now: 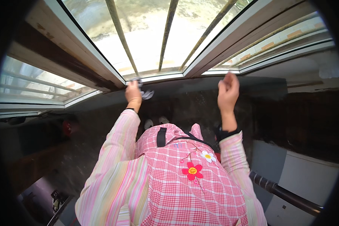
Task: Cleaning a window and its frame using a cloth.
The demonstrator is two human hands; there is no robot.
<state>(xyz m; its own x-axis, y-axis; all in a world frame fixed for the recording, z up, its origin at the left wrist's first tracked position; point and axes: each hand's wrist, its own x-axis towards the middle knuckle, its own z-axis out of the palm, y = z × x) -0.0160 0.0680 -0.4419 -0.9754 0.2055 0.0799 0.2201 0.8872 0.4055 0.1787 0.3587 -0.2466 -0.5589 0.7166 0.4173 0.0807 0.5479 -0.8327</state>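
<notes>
My left hand (133,93) grips a grey-and-white cloth (147,94) at the lower left corner of the middle window pane. Part of the cloth presses against the white window frame (163,77), and a loose end hangs down to the right of the hand. My right hand (228,91) is raised in front of the sill, below the right-hand window. Its fingers are loosely bent, the thumb stands apart, and nothing shows in it. The fingertips are slightly blurred; whether they touch the frame I cannot tell.
Metal bars (168,34) stand outside the glass pane (147,53). Wooden posts (65,53) divide the windows. A dark pipe (285,193) runs along the wall at lower right. A red object (67,127) lies at left. My shoes (149,123) are on the dark floor (90,152).
</notes>
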